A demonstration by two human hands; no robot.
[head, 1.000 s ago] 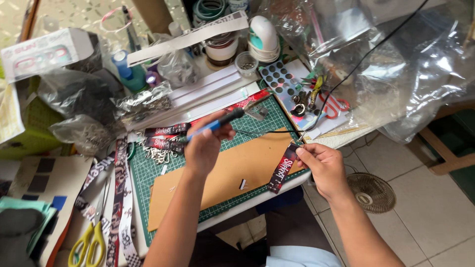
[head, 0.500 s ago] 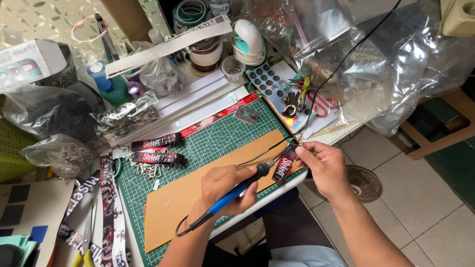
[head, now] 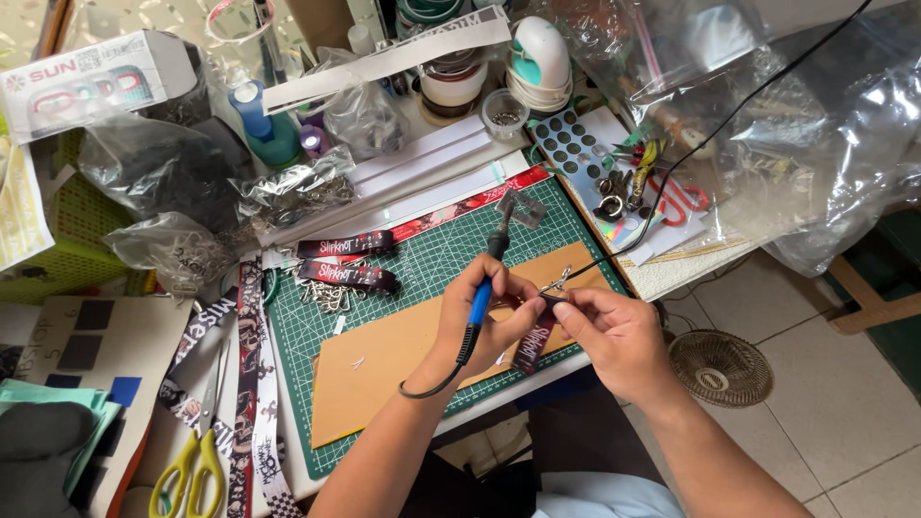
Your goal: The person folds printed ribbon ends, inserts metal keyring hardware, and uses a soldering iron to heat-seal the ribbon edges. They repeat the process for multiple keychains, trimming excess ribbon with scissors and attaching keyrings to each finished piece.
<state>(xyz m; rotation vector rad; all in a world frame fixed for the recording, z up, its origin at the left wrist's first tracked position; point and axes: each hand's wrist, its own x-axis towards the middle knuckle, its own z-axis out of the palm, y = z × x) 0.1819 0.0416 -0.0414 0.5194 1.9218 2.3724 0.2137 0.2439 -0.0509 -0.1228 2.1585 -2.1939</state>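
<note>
At the far left edge of the bench lie yellow-handled scissors (head: 192,472), and beside them long printed lanyard ribbons (head: 251,384) run down the side of the green cutting mat (head: 422,264). Two finished short straps (head: 345,261) with metal clasps rest on the mat's upper left part, well apart from the hands. A sheet of brown cardboard (head: 384,360) covers the mat's near half.

Over that cardboard the left hand (head: 484,321) is closed around the blue grip of a soldering iron (head: 485,288), thumb and fingers wrapped as one holds a pen, the dark tip pointing away toward a small metal stand further up the mat. Its black cord (head: 729,120) loops off to the upper right, over the clutter. Just to the right, the right hand (head: 614,336) pinches a short dark red strap piece (head: 533,345) between thumb and forefinger, a small metal clasp (head: 556,282) showing at its upper end. The strap hangs between the two hands, touching both, just above the cardboard.

To me this looks like the stage of heat-sealing the strap, with the iron gripped but its tip not on the fabric. The next move would call for a steady turn of the hot tip onto the strap, fingers kept clear.

Further right sit a tray of eyelets (head: 576,149) and crumpled plastic bags (head: 844,144).
</note>
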